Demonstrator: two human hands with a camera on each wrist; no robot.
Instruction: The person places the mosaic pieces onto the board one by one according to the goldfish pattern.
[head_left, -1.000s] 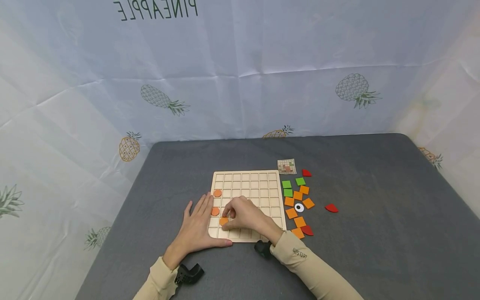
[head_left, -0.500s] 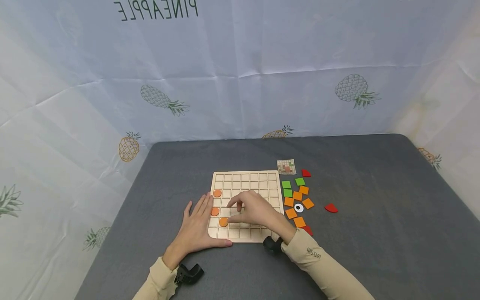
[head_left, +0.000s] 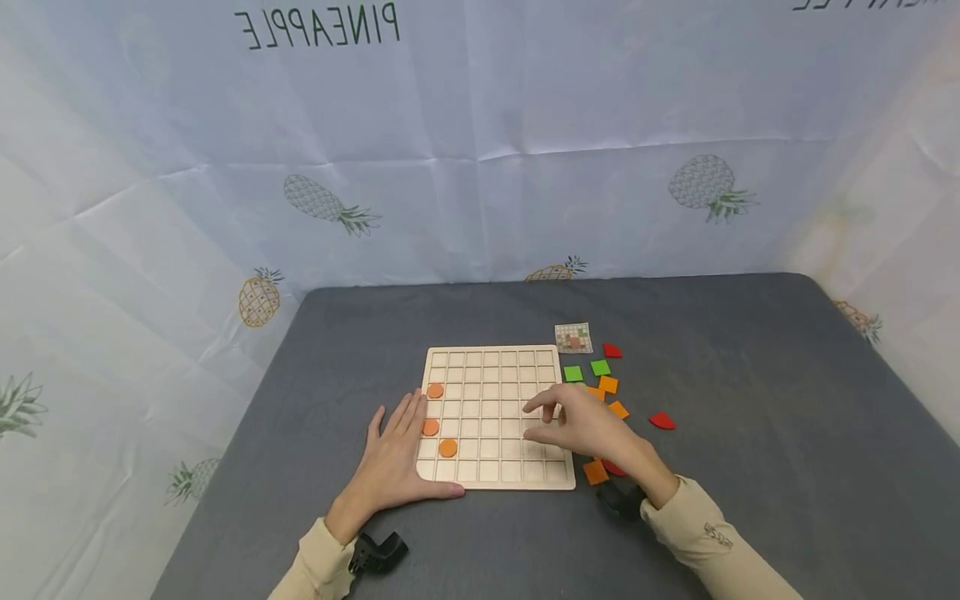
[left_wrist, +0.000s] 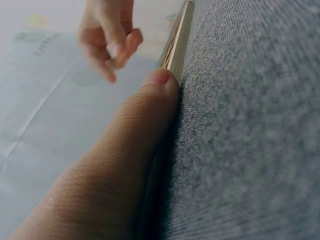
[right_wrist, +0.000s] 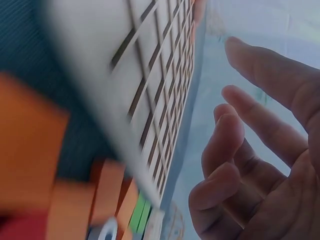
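My left hand [head_left: 397,462] lies flat at the lower left corner of a wooden grid board [head_left: 491,417]. Its straight fingers run along the left edge and its thumb [left_wrist: 150,102] along the front edge. Three orange discs sit in cells near the board's left side: an upper disc [head_left: 435,390], a middle disc [head_left: 431,427] and a lower disc [head_left: 447,448]. Over the board's right side hovers my right hand [head_left: 581,423], thumb and index finger apart, nothing between them. In the right wrist view its fingers [right_wrist: 265,65] are raised above the board, loosely bent.
Right of the board lie orange squares [head_left: 596,472], green squares [head_left: 573,373] and red rounded pieces [head_left: 662,421], some hidden behind my right hand. A small printed pattern card [head_left: 573,338] rests at the board's upper right corner. A pineapple-print cloth [head_left: 480,208] hangs behind the grey table [head_left: 360,333].
My right hand has let go of the lower orange disc, which stays in its cell. It has moved right across the board toward the loose pieces. My left hand has kept its place.
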